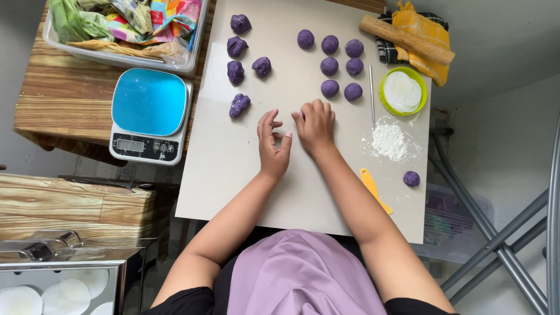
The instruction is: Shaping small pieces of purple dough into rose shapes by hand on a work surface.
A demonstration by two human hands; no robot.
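While both hands (294, 137) meet mid-board (233, 175) | dough balls (338, 64) beyond fingers (318, 108)

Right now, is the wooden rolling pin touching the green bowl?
Apart. The head view shows the rolling pin lying on the yellow cloth at the board's far corner, with a clear strip of board between it and the green bowl.

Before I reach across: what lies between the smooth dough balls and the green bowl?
In the head view, only a thin metal rod lies between the balls and the bowl.
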